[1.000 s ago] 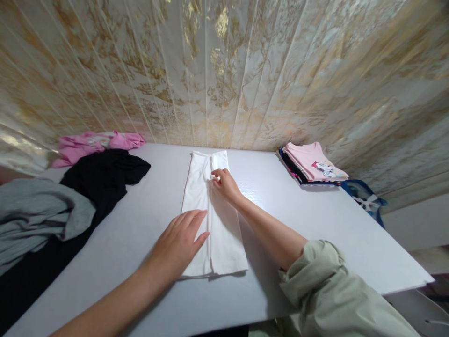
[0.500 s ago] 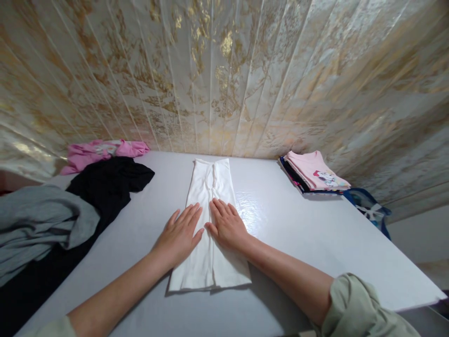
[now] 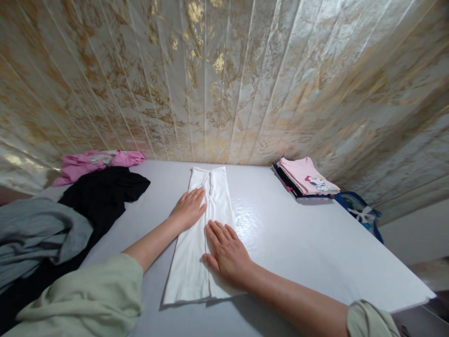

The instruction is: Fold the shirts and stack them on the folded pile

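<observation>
A white garment (image 3: 189,262) lies on the table in a long strip, both side edges turned in so that they meet along a middle seam. On its upper left part rests my left hand (image 3: 189,208), flat with fingers stretched out. My right hand (image 3: 226,250) lies lower down on the right half, palm down and fingers extended, its thumb near the middle seam. Neither hand grips the cloth. Some creases show around the seam near the far end.
Left on the white table (image 3: 291,243) lie a grey garment (image 3: 38,229), a black garment (image 3: 101,187) and a pink garment (image 3: 98,164). A folded stack topped by a pink printed shirt (image 3: 305,175) sits at the back right, beside a blue-edged bag (image 3: 361,213). A patterned curtain (image 3: 217,84) hangs behind.
My left hand has slid up the garment toward its far end. My right hand has moved down toward the near end. The whole view has shifted slightly.
</observation>
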Tool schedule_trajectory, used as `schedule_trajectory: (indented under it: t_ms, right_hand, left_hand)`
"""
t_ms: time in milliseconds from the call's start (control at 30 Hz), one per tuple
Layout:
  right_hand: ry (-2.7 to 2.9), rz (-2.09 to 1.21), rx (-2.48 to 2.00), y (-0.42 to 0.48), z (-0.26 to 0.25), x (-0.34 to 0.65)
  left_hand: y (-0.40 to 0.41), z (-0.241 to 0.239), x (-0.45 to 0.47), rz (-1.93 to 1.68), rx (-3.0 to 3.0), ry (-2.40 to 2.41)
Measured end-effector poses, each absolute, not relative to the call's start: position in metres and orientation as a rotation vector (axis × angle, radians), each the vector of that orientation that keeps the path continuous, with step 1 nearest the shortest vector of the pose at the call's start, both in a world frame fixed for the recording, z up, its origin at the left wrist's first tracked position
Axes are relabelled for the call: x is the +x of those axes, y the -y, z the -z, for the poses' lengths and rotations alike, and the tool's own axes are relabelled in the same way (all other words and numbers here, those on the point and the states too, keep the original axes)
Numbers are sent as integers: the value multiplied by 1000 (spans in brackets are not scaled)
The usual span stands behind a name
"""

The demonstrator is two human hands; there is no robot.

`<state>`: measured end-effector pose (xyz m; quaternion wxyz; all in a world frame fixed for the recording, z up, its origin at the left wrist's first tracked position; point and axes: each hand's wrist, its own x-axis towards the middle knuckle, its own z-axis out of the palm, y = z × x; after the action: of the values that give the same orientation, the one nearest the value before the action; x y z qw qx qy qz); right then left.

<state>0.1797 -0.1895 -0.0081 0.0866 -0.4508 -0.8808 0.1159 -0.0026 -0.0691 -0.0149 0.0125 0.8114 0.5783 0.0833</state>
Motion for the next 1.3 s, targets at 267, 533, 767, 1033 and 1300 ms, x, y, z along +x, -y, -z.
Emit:
schedule_trajectory:
  t_ms: [267, 533, 767, 1033, 1300]
  right_hand:
    - [2639, -391, -1315, 191, 2, 181]
    - [2685, -527, -1239, 209, -12, 187]
    - [2645, -542, -1215, 200, -24, 200]
    - [2324, -178, -1664, 49, 6, 190]
    - [2147, -147, -1813, -25, 12, 182]
  left_hand:
    - [46, 4, 23, -347, 2354, -1986]
    - [26, 14, 46, -350, 2399, -2026]
    - [24, 20, 43, -370, 2448, -2009]
    - [27, 19, 43, -373, 2478, -1994]
    - [25, 23, 42, -376, 2491, -1980]
